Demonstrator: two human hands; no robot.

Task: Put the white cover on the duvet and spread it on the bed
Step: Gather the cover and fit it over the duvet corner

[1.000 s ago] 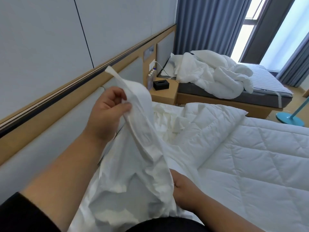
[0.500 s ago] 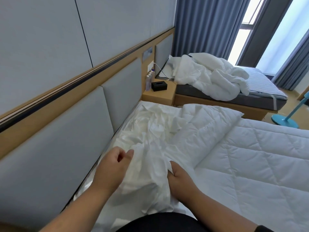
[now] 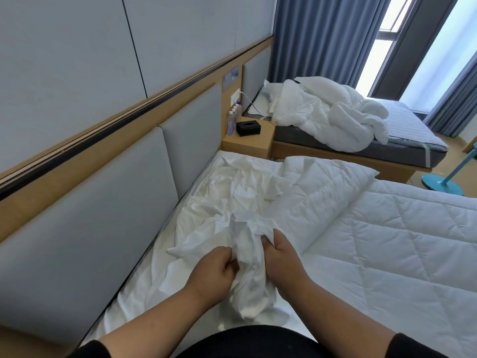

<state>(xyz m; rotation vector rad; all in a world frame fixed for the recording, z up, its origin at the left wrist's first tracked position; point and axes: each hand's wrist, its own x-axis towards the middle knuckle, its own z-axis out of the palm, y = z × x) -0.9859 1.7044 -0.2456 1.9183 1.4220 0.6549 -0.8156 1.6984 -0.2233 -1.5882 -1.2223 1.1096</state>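
The white cover (image 3: 232,192) lies crumpled at the head of the near bed, beside the grey padded headboard (image 3: 90,202). Low over the mattress, a bunched fold of it rises between my hands. My left hand (image 3: 211,272) grips that fold from the left. My right hand (image 3: 280,257) grips it from the right, thumb pressed into the cloth. The quilted white duvet (image 3: 374,241) is spread over the right part of the bed, its near corner folded back next to the cover.
A wooden nightstand (image 3: 247,143) with a black tissue box (image 3: 248,127) and several small bottles (image 3: 233,117) stands between the beds. The far bed (image 3: 361,148) carries a heap of white bedding. A teal fan base (image 3: 442,187) sits on the floor at right.
My left hand has come down from chest height, where it held the cover's edge up, to the bed. Both hands now grip the bunched cover close together.
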